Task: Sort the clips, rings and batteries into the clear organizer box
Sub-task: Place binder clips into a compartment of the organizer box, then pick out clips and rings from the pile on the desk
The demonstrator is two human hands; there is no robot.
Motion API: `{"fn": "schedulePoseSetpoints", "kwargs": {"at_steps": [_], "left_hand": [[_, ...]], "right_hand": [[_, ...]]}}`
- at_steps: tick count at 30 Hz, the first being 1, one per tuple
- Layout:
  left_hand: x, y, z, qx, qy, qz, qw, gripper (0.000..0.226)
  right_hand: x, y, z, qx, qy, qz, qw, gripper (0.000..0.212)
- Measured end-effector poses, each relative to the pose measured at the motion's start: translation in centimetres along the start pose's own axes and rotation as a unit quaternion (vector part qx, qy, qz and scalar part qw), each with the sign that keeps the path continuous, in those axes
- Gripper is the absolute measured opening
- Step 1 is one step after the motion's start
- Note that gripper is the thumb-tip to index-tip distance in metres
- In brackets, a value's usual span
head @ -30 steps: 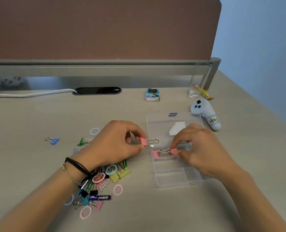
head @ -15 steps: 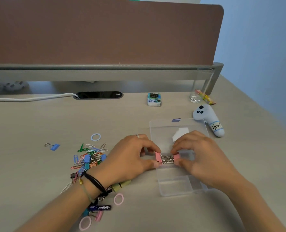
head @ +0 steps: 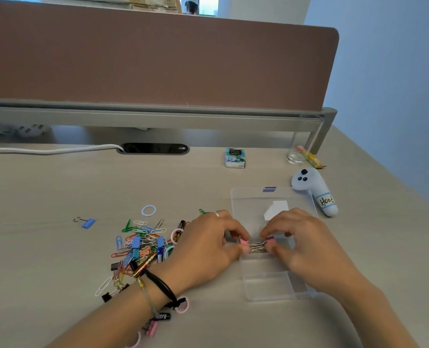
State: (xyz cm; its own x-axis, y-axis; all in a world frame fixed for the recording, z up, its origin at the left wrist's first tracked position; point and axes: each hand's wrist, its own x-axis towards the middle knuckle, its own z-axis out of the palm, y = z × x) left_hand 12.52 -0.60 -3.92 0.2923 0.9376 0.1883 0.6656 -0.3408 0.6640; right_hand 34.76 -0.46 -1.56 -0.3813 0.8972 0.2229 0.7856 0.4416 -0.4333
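Since a second ago the left hand (head: 208, 249) has carried its pink binder clip (head: 244, 244) rightward to the clear organizer box (head: 271, 282), right of frame centre. Its fingers pinch that clip; the right hand (head: 301, 244) pinches another pink clip (head: 269, 240), their wire handles meeting over a compartment. The loose pile (head: 143, 247) lies lower left of centre.
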Motion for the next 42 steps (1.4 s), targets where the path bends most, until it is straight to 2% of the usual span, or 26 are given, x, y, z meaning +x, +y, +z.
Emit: {"fn": "schedulePoseSetpoints", "kwargs": {"at_steps": [7,10,17,22,28,30,35,42], "left_hand": [[-0.5,-0.1,-2.2,0.003,0.018,-0.006,1.0,0.026],[-1.8,-1.3,-4.8,0.024,0.035,-0.024,0.999,0.017],[-7.3,-4.4,-9.5,0.068,0.047,-0.06,0.995,0.019],[-10.3,-5.5,-10.5,0.065,0.036,-0.062,0.995,0.023],[-12.0,-5.6,-10.2,0.033,0.06,-0.058,0.996,0.019],[-12.1,-5.2,-9.8,0.052,0.056,-0.045,0.996,0.019],[-12.0,-4.5,-8.7,0.117,0.026,-0.032,0.992,0.031],[-11.9,-5.2,-9.0,0.128,0.036,-0.032,0.991,0.02]], "right_hand": [[0.8,-2.1,0.5,0.017,0.021,-0.027,0.999,0.02],[1.6,-4.3,0.9,0.007,0.0,-0.058,0.998,0.02],[2.2,-10.2,3.7,-0.011,-0.074,-0.104,0.992,0.017],[2.0,-13.3,5.7,-0.04,-0.077,-0.1,0.991,0.02],[1.3,-14.3,6.8,-0.121,-0.08,-0.091,0.985,0.025],[1.2,-14.3,7.2,-0.129,-0.079,-0.092,0.984,0.02],[1.3,-13.9,7.3,-0.081,-0.062,-0.094,0.99,0.006],[1.1,-13.5,6.6,0.002,-0.014,-0.067,0.998,0.004]]}}
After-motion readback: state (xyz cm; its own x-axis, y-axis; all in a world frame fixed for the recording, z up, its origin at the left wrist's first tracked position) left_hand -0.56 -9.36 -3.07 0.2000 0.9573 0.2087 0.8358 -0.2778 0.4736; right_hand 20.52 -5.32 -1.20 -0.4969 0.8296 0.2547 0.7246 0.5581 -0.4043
